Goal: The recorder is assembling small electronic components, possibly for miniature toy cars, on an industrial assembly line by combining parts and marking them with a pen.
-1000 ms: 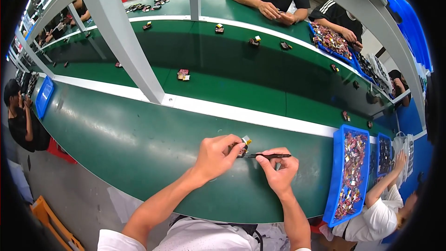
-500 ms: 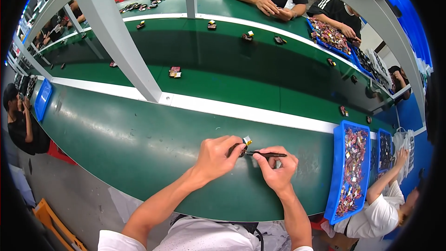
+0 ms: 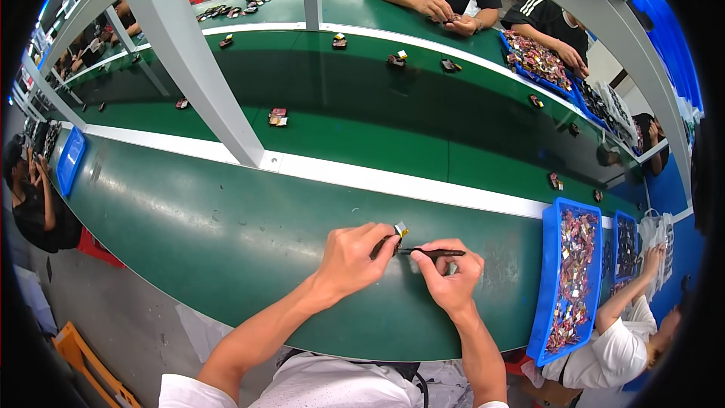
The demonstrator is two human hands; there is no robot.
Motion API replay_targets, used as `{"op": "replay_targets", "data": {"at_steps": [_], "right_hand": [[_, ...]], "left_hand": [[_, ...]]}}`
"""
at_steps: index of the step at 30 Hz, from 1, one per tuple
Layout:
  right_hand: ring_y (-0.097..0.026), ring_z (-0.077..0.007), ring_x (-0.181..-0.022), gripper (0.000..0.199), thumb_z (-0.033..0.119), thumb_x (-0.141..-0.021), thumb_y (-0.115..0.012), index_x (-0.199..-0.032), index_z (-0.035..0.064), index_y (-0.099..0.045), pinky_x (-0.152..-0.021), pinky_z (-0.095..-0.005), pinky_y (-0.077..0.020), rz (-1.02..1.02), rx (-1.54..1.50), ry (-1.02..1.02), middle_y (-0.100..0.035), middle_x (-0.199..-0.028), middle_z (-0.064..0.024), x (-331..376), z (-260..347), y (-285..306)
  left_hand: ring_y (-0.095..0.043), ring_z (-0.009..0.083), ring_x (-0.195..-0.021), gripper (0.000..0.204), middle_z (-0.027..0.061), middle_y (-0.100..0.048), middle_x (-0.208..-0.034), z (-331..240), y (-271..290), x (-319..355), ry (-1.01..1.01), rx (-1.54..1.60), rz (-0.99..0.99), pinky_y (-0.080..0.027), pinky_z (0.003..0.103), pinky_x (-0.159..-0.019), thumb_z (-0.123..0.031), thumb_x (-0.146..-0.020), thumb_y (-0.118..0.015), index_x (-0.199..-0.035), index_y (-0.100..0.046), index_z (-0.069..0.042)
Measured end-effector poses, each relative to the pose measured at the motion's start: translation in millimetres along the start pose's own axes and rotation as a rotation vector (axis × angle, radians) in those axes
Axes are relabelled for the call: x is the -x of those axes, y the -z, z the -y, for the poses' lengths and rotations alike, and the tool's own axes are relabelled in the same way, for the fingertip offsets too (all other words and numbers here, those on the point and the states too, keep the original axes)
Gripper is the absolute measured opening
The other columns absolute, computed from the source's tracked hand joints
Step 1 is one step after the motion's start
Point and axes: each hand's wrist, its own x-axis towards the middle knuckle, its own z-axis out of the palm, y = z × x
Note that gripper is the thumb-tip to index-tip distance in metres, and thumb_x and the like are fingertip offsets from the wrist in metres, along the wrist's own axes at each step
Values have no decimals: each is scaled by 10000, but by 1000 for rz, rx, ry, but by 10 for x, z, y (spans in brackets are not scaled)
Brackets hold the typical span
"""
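My left hand (image 3: 350,258) is closed on a small black electronic part, mostly hidden by the fingers. A silver-and-yellow piece (image 3: 401,230), like a small battery pouch, sticks up from it beyond the fingertips. Between the thumb and fingers of my right hand (image 3: 455,278) lies a pair of black tweezers (image 3: 447,253), pointing left. Their tips reach the part beside my left fingertips; I cannot tell whether they pinch anything. Both hands are over the green table (image 3: 249,257).
A blue bin (image 3: 550,279) heaped with small reddish parts stands right of my hands. Beyond a white rail (image 3: 393,180), a green conveyor belt (image 3: 362,140) carries scattered black-and-red parts. A grey post (image 3: 181,53) rises at the left. Other people sit across the belt and at both sides.
The parts on the belt have shifted slightly left. My hands stay almost in place, with the silver-and-yellow piece tilted slightly differently.
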Motion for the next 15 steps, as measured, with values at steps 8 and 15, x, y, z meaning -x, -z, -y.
{"op": "replay_targets", "data": {"at_steps": [8,15], "right_hand": [[-368,-15,-417,172,18,-746,-861,-859,29,-732,-409,-223,-245,6,-6,-23,-557,-555,27,23,-22,-16],[-357,25,-486,134,-16,-819,-816,-894,6,-708,-445,-201,-233,20,-299,-364,-523,-596,84,20,-66,10]], "left_hand": [[-518,134,-439,70,64,-692,-717,4,-7,15,-2,5,20,-396,291,-424,-41,-826,-772,-886,-735,-33],[-566,157,-479,62,67,-680,-711,14,-2,4,-44,37,17,-437,299,-452,-43,-842,-767,-887,-727,-28]]}}
